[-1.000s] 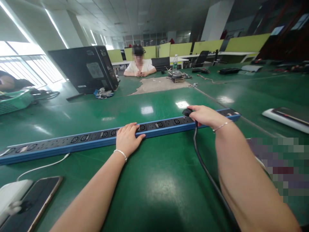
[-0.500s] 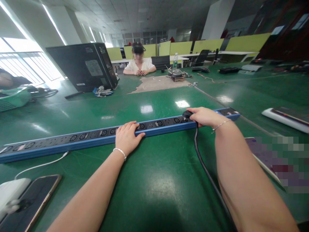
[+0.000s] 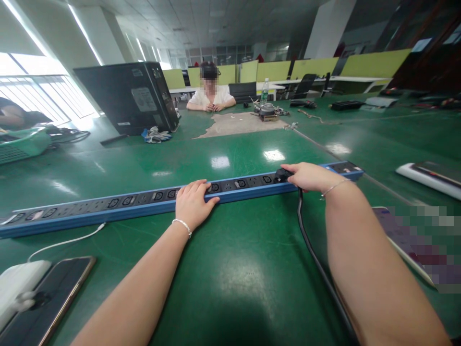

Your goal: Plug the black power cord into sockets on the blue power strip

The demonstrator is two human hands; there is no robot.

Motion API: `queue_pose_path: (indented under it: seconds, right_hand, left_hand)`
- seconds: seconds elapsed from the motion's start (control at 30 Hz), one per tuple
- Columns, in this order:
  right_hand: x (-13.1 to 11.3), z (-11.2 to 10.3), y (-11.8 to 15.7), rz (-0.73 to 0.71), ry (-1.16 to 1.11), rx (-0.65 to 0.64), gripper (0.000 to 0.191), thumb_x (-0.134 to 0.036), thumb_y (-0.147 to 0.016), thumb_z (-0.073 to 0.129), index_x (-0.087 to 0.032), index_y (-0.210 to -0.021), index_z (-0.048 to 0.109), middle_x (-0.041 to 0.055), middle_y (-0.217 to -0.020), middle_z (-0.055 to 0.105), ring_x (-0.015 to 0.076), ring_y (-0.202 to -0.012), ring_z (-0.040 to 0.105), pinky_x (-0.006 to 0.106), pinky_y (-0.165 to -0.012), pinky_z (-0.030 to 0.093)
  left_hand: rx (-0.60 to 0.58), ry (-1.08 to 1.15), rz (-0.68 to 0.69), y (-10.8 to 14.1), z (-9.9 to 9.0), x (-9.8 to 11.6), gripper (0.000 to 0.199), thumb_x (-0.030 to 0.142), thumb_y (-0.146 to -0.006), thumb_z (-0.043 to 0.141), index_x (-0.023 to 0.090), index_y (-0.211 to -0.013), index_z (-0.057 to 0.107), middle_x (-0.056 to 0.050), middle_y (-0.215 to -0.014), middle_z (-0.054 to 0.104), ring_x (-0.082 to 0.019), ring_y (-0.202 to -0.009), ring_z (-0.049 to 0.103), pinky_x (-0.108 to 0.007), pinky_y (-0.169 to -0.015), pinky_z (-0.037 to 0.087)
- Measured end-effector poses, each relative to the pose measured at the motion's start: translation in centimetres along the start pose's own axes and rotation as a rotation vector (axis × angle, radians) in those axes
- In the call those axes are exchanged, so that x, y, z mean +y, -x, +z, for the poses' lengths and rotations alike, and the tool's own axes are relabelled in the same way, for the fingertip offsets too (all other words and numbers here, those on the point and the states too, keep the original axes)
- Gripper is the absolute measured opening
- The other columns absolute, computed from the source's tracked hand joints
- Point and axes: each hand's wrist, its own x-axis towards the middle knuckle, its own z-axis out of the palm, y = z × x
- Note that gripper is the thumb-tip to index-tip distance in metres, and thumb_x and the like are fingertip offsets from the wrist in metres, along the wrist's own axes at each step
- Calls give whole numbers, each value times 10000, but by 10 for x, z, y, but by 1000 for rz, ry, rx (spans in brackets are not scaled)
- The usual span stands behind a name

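A long blue power strip (image 3: 248,192) with black sockets lies across the green table. My left hand (image 3: 194,204) holds it near the middle, fingers over its top and far side, thumb along the near side. Towards the strip's right end, my right hand (image 3: 306,177) grips a black power plug (image 3: 283,175) down against the socket face. The plug's prongs are out of sight, so how deep it sits cannot be told. From under my right hand its black cord (image 3: 311,250) runs down to the bottom edge.
At lower left lie a phone (image 3: 61,293), a white block (image 3: 25,288) and a white cable (image 3: 68,241). A computer tower (image 3: 122,98), gloves (image 3: 156,135) and a green basket (image 3: 25,144) stand farther off. A person (image 3: 211,96) sits opposite. A blurred-out tablet-like object (image 3: 406,245) lies right.
The plug has tipped down onto the strip; its metal prongs, glimpsed before, are now hidden. My left hand keeps its place on the strip. The whole view has shifted slightly.
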Motion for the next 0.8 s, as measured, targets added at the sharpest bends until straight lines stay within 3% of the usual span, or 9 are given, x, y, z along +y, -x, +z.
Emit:
queue_pose_path:
  seconds: [0.13, 0.4, 0.5, 0.63, 0.8]
  right_hand:
    - [3, 3, -2, 28, 20, -4, 678, -227, -742, 474, -219, -1412, 367, 68, -860, 711, 177, -578, 620, 285, -595, 455]
    - [4, 17, -7, -68, 174, 95, 632, -249, -791, 433, -200, -1417, 355, 147, -1172, 633, 254, -971, 632, 335, -777, 461]
    - [3, 19, -7, -67, 175, 98, 635, -243, -792, 433, -188, -1419, 350, 162, -1157, 640, 266, -966, 636, 341, -764, 462]
    - [5, 18, -6, -32, 58, 42, 654, -268, -791, 451, -230, -1430, 321, 118, -1013, 700, 233, -818, 667, 309, -684, 472]
    - [6, 22, -9, -54, 50, 213, 507, -376, -828, 411, -264, -1312, 513, 70, -1193, 635, 232, -1015, 613, 345, -862, 455]
  left_hand:
    - [-6, 6, -12, 0, 0, 0, 413, 486, -781, 560, 246, -1117, 579, -52, -1262, 585, -240, -1175, 501, -429, -1003, 343]
    - [1, 18, -9, 0, 1, 1, 403, 477, -778, 567, 243, -1106, 584, -54, -1260, 586, -245, -1178, 499, -432, -1003, 341]
    - [0, 16, -6, 0, 0, 0, 410, 482, -782, 559, 243, -1114, 581, -58, -1263, 585, -246, -1177, 500, -433, -1003, 344]
    - [-6, 9, -5, 0, 0, 1, 402, 486, -786, 553, 253, -1112, 580, -53, -1268, 582, -244, -1180, 499, -427, -1004, 347]
    - [8, 8, -4, 0, 0, 1, 406, 492, -780, 558, 247, -1103, 584, -56, -1254, 591, -248, -1166, 509, -427, -995, 353]
